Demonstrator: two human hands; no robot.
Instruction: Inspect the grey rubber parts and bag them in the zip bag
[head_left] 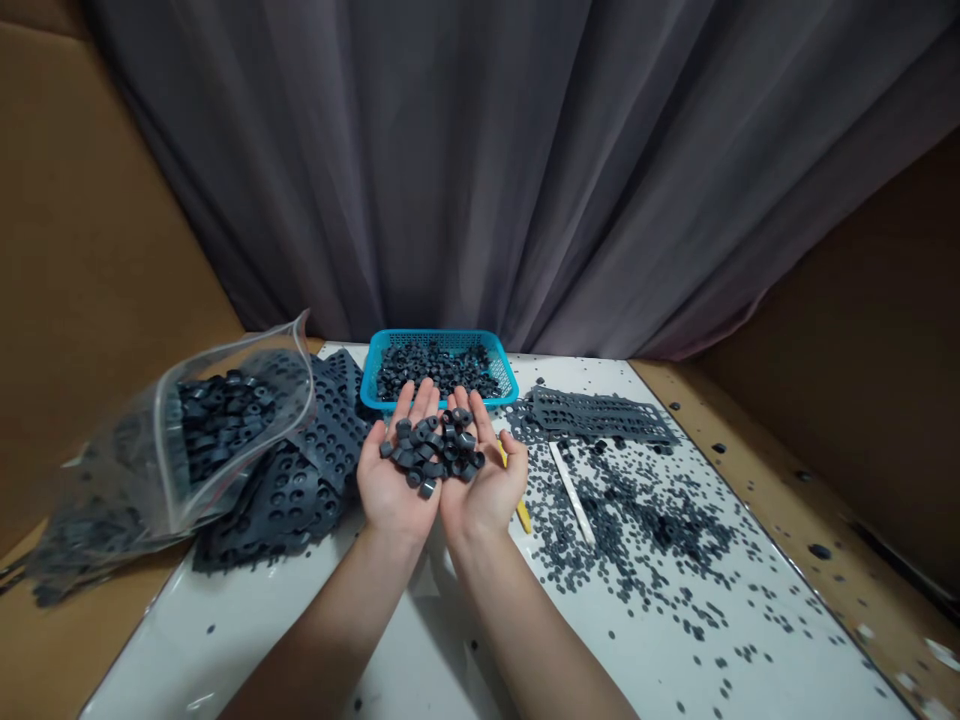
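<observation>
From the head view, my left hand (386, 485) and my right hand (487, 485) are side by side with the palms up, making a little bowl. My fingers (415, 402) lie close together and bend up a bit. They pinch nothing. A heap of small dark rings (435, 450) sits in the bowl, right where my two hands meet. My hands float above the white table (300, 620), just in front of the blue basket (367, 385), which has more rings in it.

I think the heap is too tall. If my hands drift apart, rings could fall through the crack between them. If I tip my hands, rings could roll off my fingertips. Then they would land among the dark bits (637, 530) on the table and be hard to find. The open plastic bag (225, 430) is near my left arm, so a bump could spill it.
</observation>
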